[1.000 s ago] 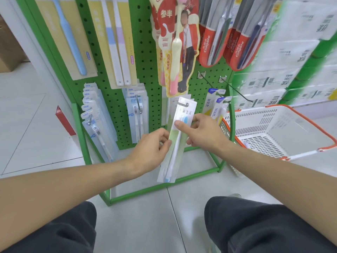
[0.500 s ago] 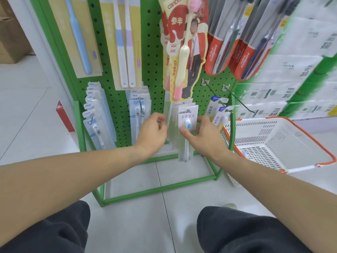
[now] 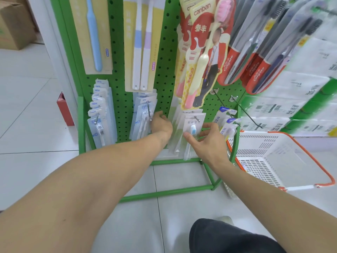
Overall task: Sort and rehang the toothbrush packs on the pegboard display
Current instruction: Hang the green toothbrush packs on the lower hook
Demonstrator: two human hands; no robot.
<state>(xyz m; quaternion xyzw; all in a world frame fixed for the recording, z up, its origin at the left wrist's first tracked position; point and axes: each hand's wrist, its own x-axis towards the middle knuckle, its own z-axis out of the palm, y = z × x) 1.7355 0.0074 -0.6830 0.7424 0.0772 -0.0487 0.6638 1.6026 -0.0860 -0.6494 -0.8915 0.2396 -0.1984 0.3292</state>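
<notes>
1. Over at the upper left of the frame, a cardboard box (image 3: 15, 24) is sitting on the pale floor, and a small red box (image 3: 64, 110) is standing lower down, just beside the green pegboard (image 3: 120, 70).
2. Left of centre on the board, clear toothbrush packs (image 3: 100, 123) are hanging in a stack from a low peg, with a blue toothbrush card (image 3: 93, 33) hanging above them.
3. Near the middle, the left hand (image 3: 161, 126) is reaching in toward the board between a second stack of clear packs (image 3: 143, 117) and the white ones; its fingers are curling out of sight, and I cannot tell whether they are gripping anything.
4. Just right of it, the white toothbrush pack (image 3: 191, 125) is hanging on a low centre peg at the front of its stack, with the right hand (image 3: 207, 141) pinching its lower part, thumb on the front face below the blue brush head.
5. The two hands are staying apart, one on each side of that stack.
6. Toward the upper right, red Colgate packs (image 3: 255, 52) are dangling from the board.
7. At the right edge, a white basket (image 3: 273, 161) with an orange rim is resting on the floor just beside the stand.
</notes>
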